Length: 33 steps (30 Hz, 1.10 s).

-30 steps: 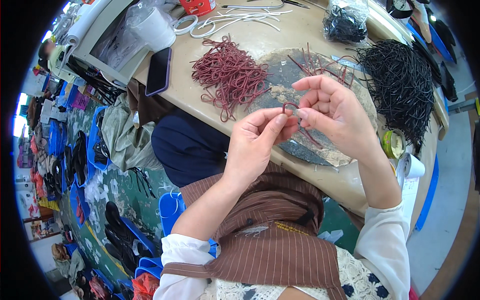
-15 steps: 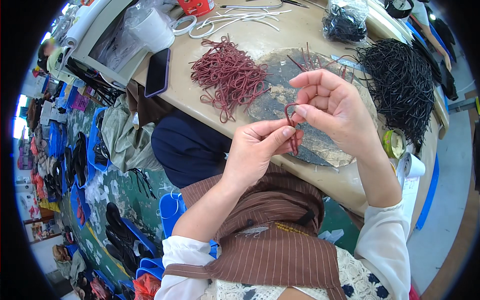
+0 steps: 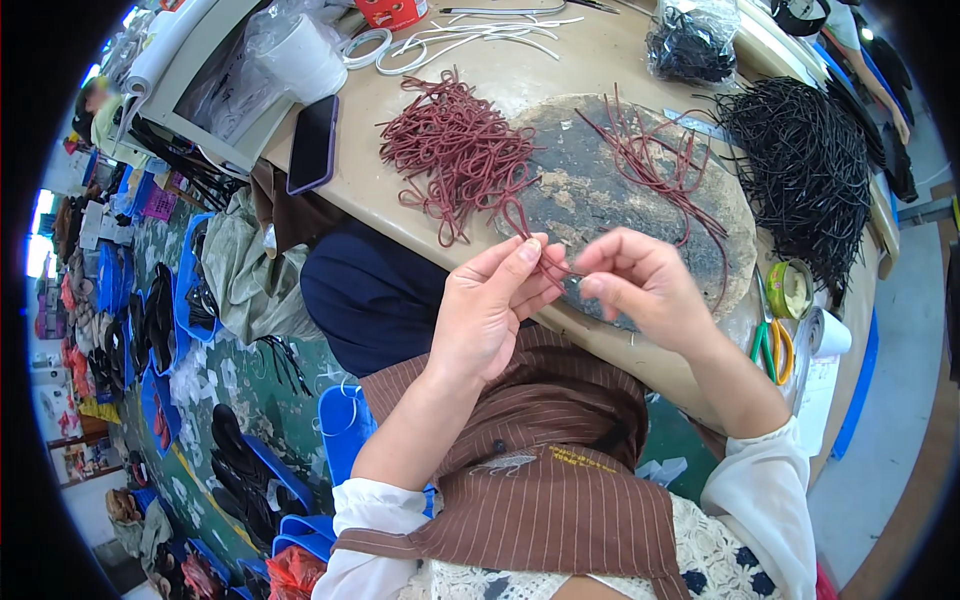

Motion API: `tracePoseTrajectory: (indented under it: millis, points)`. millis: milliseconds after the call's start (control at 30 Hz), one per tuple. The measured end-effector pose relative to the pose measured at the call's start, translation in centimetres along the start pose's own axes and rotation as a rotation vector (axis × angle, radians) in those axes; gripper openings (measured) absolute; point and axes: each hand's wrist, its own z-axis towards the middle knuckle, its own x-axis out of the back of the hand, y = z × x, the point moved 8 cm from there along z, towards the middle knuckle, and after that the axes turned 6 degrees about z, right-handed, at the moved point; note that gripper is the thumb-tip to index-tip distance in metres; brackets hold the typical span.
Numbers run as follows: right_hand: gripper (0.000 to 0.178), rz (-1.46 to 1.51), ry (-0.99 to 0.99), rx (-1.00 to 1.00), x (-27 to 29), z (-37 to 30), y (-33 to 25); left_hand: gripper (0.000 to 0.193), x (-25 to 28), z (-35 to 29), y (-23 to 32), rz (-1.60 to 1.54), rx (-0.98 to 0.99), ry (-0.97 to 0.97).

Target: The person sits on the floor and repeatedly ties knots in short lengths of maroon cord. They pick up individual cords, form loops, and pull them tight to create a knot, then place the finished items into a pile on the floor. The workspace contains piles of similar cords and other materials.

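Thumb and fingers of my left hand [image 3: 490,305] pinch a dark red cord [image 3: 515,215] at the near edge of the round, worn board [image 3: 570,190]. A loop of this cord stands up above the thumb, and its strands run down to the right. Close by, my right hand [image 3: 645,290] is curled and slightly blurred, its fingertips closed at a strand of the same cord. Beyond my left hand lies a heap of looped dark red cords [image 3: 455,150]. Several loose, straighter red cords [image 3: 655,155] are spread over the board.
A phone [image 3: 315,145] lies at the table's left edge. On the right are a heap of black cords [image 3: 795,180], a green tin [image 3: 792,290], scissors with green and orange handles [image 3: 772,350] and a white roll [image 3: 828,332]. White cord [image 3: 480,40] lies at the back.
My right hand has come down from above the board, uncovering the loose cords. My left hand has shifted slightly left and up, and the cord's loop now points away above its thumb.
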Motion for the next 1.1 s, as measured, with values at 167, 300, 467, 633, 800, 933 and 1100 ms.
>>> tracePoseTrajectory:
  millis: [167,300,467,633,800,933,1100]
  points:
    - [0.008,-0.364,0.091,0.175,-0.1,-0.5,-2.3,0.021,-0.2,-0.4,-0.2,0.074,-0.005,-0.021]
    - [0.008,-0.552,0.127,0.28,-0.5,-0.7,-3.4,0.021,-0.4,-0.3,-0.2,0.152,0.016,-0.042]
    - [0.01,-0.573,0.125,0.28,-0.6,-0.8,-3.5,0.017,-0.7,0.0,0.6,0.375,-0.167,-0.093]
    - [0.011,-0.483,0.098,0.053,-0.3,-0.9,-2.8,0.016,-0.7,-0.1,0.8,0.244,-0.162,-0.038]
    - [0.018,-0.681,-0.01,0.369,0.9,-2.6,-5.5,0.017,-0.7,-0.7,1.3,0.198,0.022,-0.165]
    - [0.018,-0.775,-0.085,0.475,-0.6,-2.6,-7.9,0.017,-2.6,-2.0,-0.4,0.343,0.173,-0.277]
    - [0.014,-0.789,-0.059,0.503,-1.5,-2.2,-7.5,0.017,-3.2,-1.9,-1.9,0.113,0.232,-0.239]
